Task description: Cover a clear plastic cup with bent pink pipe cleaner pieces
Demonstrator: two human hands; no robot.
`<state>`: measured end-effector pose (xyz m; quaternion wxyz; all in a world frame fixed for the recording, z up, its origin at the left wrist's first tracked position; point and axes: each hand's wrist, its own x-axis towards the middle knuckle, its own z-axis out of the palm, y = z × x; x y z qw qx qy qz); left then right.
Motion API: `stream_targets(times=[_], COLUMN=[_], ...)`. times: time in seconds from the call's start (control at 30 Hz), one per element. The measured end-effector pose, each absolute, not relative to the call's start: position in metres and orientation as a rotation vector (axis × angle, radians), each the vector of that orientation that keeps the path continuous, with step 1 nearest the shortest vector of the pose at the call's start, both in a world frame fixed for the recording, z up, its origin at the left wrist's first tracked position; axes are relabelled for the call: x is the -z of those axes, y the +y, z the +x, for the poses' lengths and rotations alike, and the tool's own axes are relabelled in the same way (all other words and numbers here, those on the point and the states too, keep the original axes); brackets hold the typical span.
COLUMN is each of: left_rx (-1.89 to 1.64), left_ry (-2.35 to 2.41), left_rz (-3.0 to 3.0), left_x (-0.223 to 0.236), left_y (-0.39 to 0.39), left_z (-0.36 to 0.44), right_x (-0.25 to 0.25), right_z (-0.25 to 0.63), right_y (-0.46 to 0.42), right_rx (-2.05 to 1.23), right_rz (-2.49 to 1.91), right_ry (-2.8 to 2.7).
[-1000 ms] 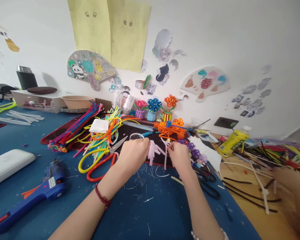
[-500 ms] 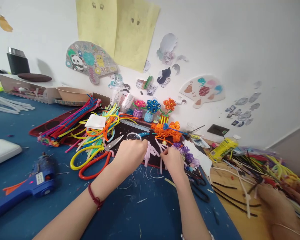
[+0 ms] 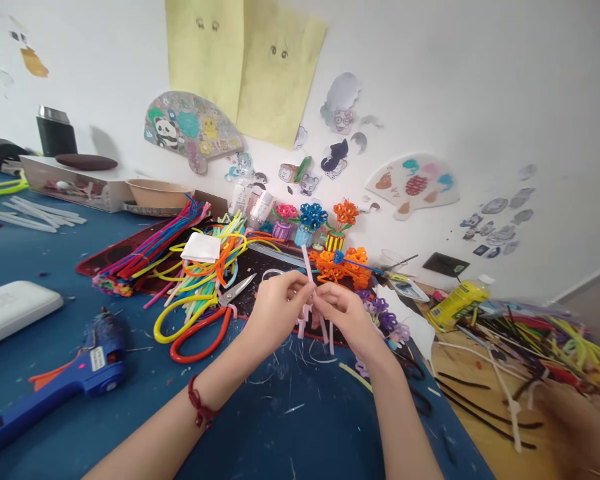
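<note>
Distance is closing: the left hand [image 3: 279,307] and right hand [image 3: 349,316] are now meeting, both pinching pale lilac strips [image 3: 307,263], apparently working one piece together.

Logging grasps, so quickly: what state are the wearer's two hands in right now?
Left hand: closed, pinching pale pink strips.
Right hand: closed, also pinching there; exactly which strips can't be told.

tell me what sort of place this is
Probably a craft workspace, given the blue glue gun, the large scissors and the bundle of colourful stems.
</note>
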<state>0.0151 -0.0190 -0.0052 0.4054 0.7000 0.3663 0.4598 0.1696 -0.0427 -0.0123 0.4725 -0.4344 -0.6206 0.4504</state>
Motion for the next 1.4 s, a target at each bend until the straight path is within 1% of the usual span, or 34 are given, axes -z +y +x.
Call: stream_targets(times=[0.2, 0.33, 0.4, 0.6, 0.77, 0.9, 1.0, 1.13, 1.3, 1.4], left_rx=[-1.322, -1.296, -1.306, -1.302, -1.285, -1.237, -1.199, -1.095, -0.892, -0.824], left_ry=[0.726, 0.639, 0.66, 0.709, 0.549, 0.455, 0.419, 0.395, 0.352, 0.309], left_rz=[1.277, 1.202, 1.189, 1.067, 1.012, 1.004, 0.985, 1.032, 1.214, 1.274], left_x=[-0.004, -0.007, -0.007, -0.004, -0.004, -0.003, -0.002, 0.0, 0.004, 0.004], left_y=[-0.02, -0.024, -0.024, -0.022, -0.023, -0.024, -0.024, -0.025, -0.027, -0.028], left_z=[0.012, 0.013, 0.013, 0.013, 0.013, 0.014, 0.015, 0.015, 0.015, 0.015], right_x=[0.012, 0.013, 0.013, 0.011, 0.012, 0.014, 0.016, 0.017, 0.012, 0.01], right_z=[0.174, 0.178, 0.178, 0.171, 0.17, 0.171, 0.172, 0.172, 0.172, 0.174], right_y=[-0.042, -0.042, -0.042, -0.042, -0.041, -0.039, -0.038, -0.037, -0.043, -0.046], right_rx=[-1.154, -1.337, -1.374, -1.209, -1.28, -1.365, -1.37, -1.298, -1.133, -1.091], right_rz=[-0.959, -0.968, -0.915, -0.796, -0.772, -0.732, -0.699, -0.694, -0.739, -0.786], right_ry=[-1.226, -1.113, -1.076, -0.948, -0.856, -0.804, -0.768, -0.774, -0.951, -1.02])
